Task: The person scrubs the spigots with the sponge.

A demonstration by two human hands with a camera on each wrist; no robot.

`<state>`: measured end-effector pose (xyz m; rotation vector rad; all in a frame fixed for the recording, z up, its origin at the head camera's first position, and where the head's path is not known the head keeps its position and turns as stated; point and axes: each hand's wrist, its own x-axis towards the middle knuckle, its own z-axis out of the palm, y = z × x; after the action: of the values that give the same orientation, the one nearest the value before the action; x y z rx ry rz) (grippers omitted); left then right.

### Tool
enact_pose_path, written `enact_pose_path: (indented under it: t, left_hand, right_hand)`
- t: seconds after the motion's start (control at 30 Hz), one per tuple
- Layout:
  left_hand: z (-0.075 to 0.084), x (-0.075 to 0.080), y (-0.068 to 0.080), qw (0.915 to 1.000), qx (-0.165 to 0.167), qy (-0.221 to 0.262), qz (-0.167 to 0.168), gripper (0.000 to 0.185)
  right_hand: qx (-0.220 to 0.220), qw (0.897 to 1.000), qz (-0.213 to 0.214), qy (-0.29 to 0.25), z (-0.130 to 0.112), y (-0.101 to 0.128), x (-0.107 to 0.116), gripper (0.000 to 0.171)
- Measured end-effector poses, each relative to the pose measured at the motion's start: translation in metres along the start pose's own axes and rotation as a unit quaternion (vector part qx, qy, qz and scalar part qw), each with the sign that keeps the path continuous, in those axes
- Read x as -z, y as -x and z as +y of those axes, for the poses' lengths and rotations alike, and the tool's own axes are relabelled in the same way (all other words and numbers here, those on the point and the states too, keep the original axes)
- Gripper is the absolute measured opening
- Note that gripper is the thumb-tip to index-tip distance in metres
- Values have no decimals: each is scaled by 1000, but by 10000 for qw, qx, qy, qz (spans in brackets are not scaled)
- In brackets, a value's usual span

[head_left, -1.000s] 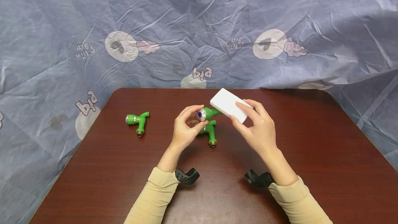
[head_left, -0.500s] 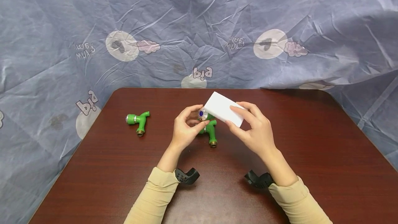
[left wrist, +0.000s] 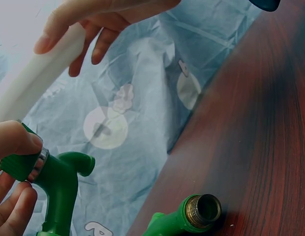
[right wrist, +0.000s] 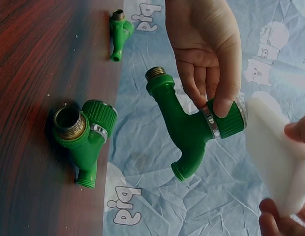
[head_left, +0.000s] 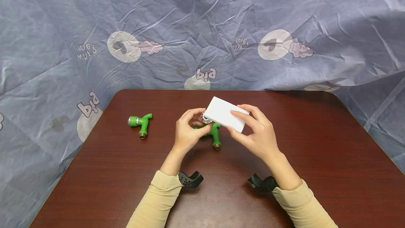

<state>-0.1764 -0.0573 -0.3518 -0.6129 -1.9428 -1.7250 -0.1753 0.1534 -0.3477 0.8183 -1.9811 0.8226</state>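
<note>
My left hand (head_left: 186, 131) pinches a green tap (right wrist: 184, 130) by its ribbed handle, raised above the table. The tap's body and brass-coloured threaded inlet show in the right wrist view; in the head view the white block covers most of it. Between the thumb and fingers of my right hand (head_left: 261, 134) is a white, sponge-like rectangular block (head_left: 225, 112). One end of the block lies right at the round silvery end cap of the handle. A second green tap (head_left: 216, 139) lies on the table below the hands, partly hidden by the left fingers.
Farther left on the dark red-brown wooden table (head_left: 104, 175) lies a third green tap (head_left: 143, 124). A wrinkled blue-grey printed cloth (head_left: 177, 38) hangs behind the table's far edge. Both wrists carry a black camera mount (head_left: 191, 179).
My right hand has brought the white block left and slightly down, over the tap's body and onto the handle's end cap. The left hand keeps its grip, and the tap's cap has turned slightly.
</note>
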Motion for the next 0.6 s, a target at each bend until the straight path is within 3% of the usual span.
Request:
enact_pose_path:
  t: [0.13, 0.33, 0.5, 0.6]
  left_hand:
    - [2, 0, 0, 9999, -64, -95, 3, 40]
    - [4, 0, 1, 9998, -107, -169, -94, 39]
    - [5, 1, 1, 9995, -155, -241, -126, 41]
    - [6, 1, 0, 9993, -204, -311, -109, 41]
  right_hand:
    - [104, 9997, -237, -53, -1, 0, 0, 35]
    - [-82, 9999, 23, 127, -1, 0, 0, 35]
    - [61, 9996, -265, -108, -1, 1, 0, 34]
    - [-10, 9996, -264, 32, 0, 2, -1, 34]
